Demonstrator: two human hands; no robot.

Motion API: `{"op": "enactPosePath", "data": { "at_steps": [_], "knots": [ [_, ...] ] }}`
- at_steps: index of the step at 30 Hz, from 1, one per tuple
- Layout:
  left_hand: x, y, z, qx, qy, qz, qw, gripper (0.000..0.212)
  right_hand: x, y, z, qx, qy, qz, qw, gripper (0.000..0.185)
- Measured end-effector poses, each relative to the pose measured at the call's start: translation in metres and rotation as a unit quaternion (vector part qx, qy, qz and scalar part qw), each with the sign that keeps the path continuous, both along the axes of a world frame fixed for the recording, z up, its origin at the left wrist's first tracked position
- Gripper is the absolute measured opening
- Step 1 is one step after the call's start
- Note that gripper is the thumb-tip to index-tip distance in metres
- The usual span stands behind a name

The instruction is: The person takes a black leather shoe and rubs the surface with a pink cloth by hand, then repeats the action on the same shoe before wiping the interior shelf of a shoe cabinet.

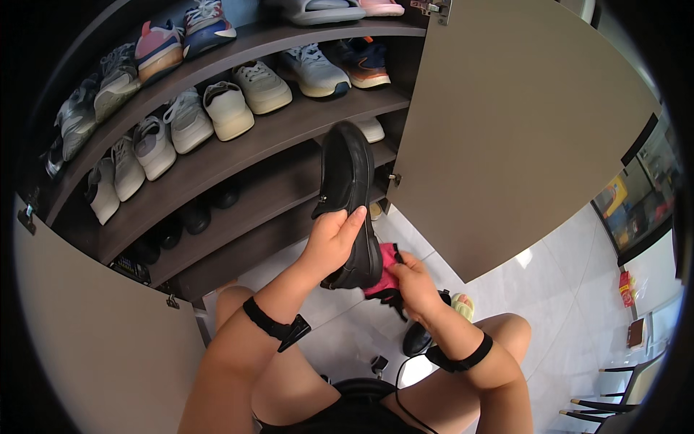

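Observation:
My left hand (332, 244) grips a black leather shoe (348, 163) by its opening, the thumb along its side and the toe pointing up towards the cabinet. In my right hand (415, 285) is a pink cloth with black edging (386, 271), bunched against the heel end of the shoe. Below my right forearm another black shoe (417, 339) stands on the tiled floor, partly hidden by the arm. Pale sneakers (229, 111) and other shoes line the shelves in front of me.
An open shoe cabinet with dark shelves (282, 144) curves across the upper left. Its right door (520, 125) and left door (103, 336) stand open at either side. A yellow-green slipper (462, 307) with toes in it is beside the black shoe; chair legs (602, 404) lie lower right.

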State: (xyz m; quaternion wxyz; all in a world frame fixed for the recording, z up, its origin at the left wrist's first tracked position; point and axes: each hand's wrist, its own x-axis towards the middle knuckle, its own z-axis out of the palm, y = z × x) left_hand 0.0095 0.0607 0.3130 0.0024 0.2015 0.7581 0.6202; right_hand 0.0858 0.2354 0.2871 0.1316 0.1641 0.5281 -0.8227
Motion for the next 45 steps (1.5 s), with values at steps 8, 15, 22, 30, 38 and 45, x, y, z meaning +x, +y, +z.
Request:
{"op": "enactPosePath", "data": {
  "at_steps": [8, 15, 22, 30, 38, 45],
  "knots": [
    [0.001, 0.011, -0.023, 0.195, -0.159, 0.068, 0.965, 0.044, 0.011, 0.007, 0.042, 0.496, 0.546, 0.152, 0.658, 0.06],
    [0.024, 0.024, -0.012, 0.354, -0.332, -0.086, 0.87, 0.038, -0.018, 0.013, 0.014, 0.517, 0.512, 0.05, 0.684, 0.06],
    [0.014, 0.019, -0.021, 0.28, -0.297, -0.017, 0.912, 0.043, -0.017, 0.014, 0.028, 0.406, 0.443, 0.114, 0.791, 0.059],
    [-0.017, 0.001, -0.049, 0.202, -0.231, 0.129, 0.943, 0.048, 0.006, -0.004, 0.034, 0.479, 0.558, 0.181, 0.653, 0.061],
    [-0.013, -0.003, -0.01, 0.469, -0.332, 0.084, 0.814, 0.047, 0.01, -0.012, 0.03, 0.425, 0.498, -0.054, 0.754, 0.05],
    [0.003, 0.017, -0.01, 0.353, -0.349, -0.05, 0.867, 0.026, -0.012, -0.015, 0.007, 0.45, 0.505, -0.105, 0.729, 0.053]
  ]
}}
